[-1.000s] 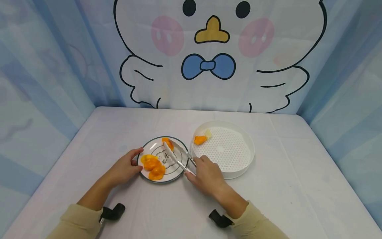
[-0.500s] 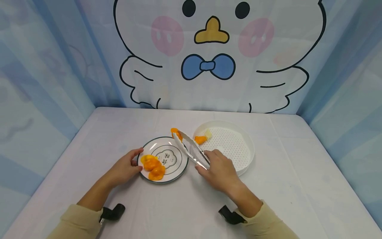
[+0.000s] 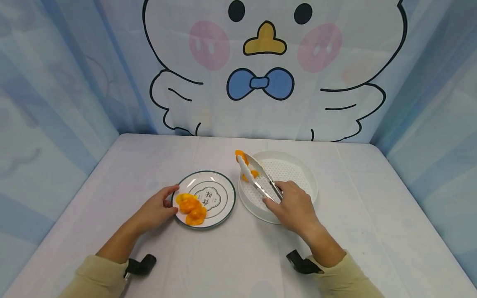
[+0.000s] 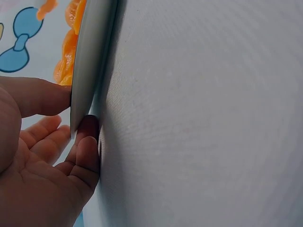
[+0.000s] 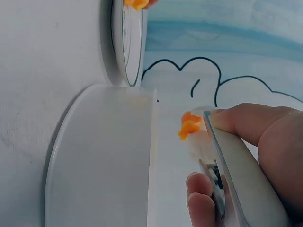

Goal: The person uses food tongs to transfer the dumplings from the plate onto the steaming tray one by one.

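Note:
My left hand [image 3: 155,210] pinches the near-left rim of a white plate [image 3: 223,198] with a dark edge line. In the left wrist view the thumb [image 4: 45,97] lies over the rim, with fingers tucked underneath. Several glossy orange fruit pieces [image 3: 195,215] lie on the plate's left side. My right hand [image 3: 296,209] grips a pair of tongs [image 3: 246,169] with white tips. Between those tips is one orange fruit piece [image 5: 190,125], held above the far-left rim of a round white tray [image 3: 290,165] with a perforated base.
Another orange piece [image 3: 255,174] lies in the tray at its left side, partly covered by the tongs. Plate and tray stand side by side on a white tablecloth [image 3: 149,161]. Behind rises a printed curtain [image 3: 261,116], with blue curtains at both sides.
My right hand has carried the fruit piece in the tongs off the plate, rightward and away from me, to the tray. The left hand and plate have stayed put.

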Available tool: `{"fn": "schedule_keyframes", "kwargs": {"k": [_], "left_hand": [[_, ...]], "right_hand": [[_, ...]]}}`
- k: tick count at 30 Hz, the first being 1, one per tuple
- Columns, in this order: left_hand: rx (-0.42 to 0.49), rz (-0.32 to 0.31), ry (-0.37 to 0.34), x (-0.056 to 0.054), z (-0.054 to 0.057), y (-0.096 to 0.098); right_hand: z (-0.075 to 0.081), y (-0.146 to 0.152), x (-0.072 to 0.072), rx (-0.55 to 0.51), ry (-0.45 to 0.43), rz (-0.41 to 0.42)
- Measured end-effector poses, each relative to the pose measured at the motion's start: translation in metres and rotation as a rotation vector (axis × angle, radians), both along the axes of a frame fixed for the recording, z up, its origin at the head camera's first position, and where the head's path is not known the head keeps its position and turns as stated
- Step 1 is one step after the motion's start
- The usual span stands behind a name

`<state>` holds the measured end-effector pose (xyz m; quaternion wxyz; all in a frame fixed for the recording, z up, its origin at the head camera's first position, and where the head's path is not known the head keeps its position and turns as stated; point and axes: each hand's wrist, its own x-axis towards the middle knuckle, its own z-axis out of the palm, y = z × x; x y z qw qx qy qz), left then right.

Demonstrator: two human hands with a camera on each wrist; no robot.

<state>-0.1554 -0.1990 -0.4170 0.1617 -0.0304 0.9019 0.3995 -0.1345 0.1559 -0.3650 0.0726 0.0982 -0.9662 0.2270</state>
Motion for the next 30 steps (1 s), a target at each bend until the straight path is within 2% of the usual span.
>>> {"fn": "schedule_keyframes", "kwargs": {"k": [16, 24, 30], "left_hand": [[0.005, -0.007, 0.010, -0.001, -0.001, -0.001], [0.001, -0.007, 0.018, 0.000, -0.001, 0.000], [-0.006, -0.013, 0.021, 0.000, -0.001, 0.000]], "right_hand": [[-0.003, 0.028, -0.006, 0.016, -0.059, -0.081], [-0.003, 0.036, -0.013, 0.046, -0.138, -0.143], [-0.007, 0.039, -0.016, 0.056, -0.163, -0.154]]}}
